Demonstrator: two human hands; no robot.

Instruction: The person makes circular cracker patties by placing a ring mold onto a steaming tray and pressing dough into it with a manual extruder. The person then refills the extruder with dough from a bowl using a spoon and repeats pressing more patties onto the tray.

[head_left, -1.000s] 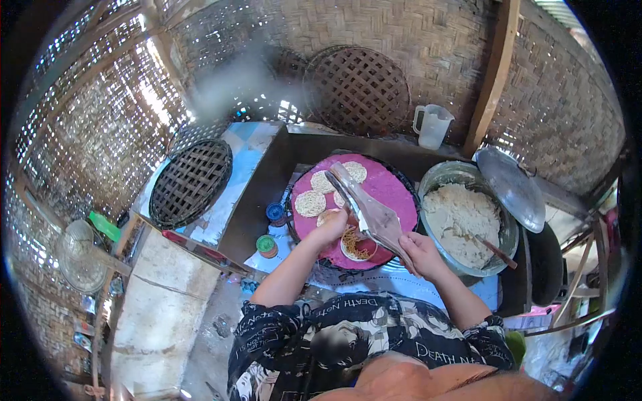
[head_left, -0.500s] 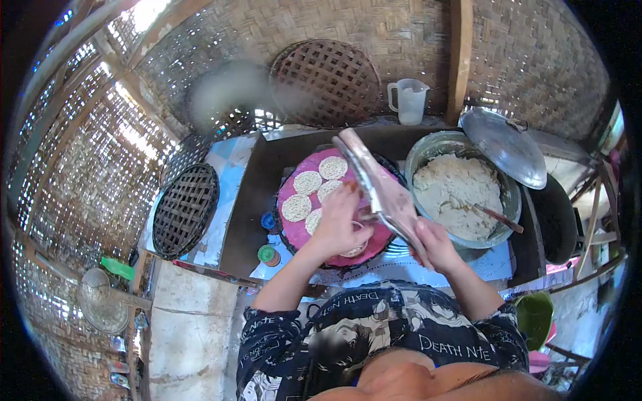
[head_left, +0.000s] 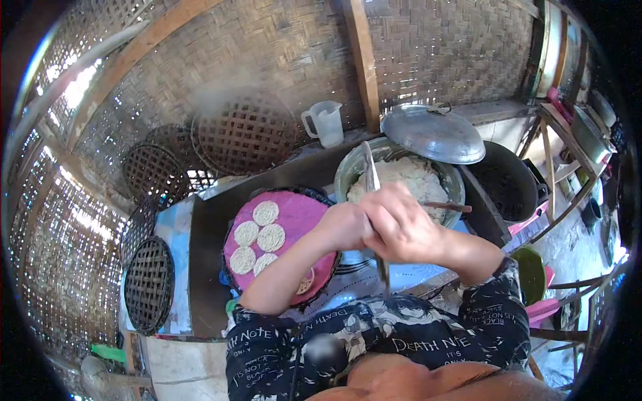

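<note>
Head view. Woven wall [head_left: 294,57] fills the back, with daylight pricking through at left. Before it, a dark box [head_left: 208,267] holds the work things. Basin [head_left: 348,160] at centre right in the box, heaped with pale dough [head_left: 416,175]. Round pink tray [head_left: 301,214] to its left, dark at the rim. Metal lid [head_left: 433,134] tilted against the basin's far rim. Lattice tray [head_left: 244,137] leaning on the wall; a darker basket [head_left: 148,284] at far left, beside the box. Black pot [head_left: 498,180] just right of the basin.

Bag [head_left: 371,172] seen edge-on as a thin shiny strip, over the near left part of the basin, upper end clear of the hands, narrow lower end below them. Left hand [head_left: 346,226] and right hand [head_left: 401,224] pressed together, both clenched round the bag; right fingers overlap the left, whose own fingers are mostly hidden.

Jug [head_left: 328,123] upright near the wall. Brown handle [head_left: 447,206] sticks out over the basin's right rim. Five pale rounds [head_left: 271,237] on the pink; another round [head_left: 306,282] partly hidden behind the left forearm.
</note>
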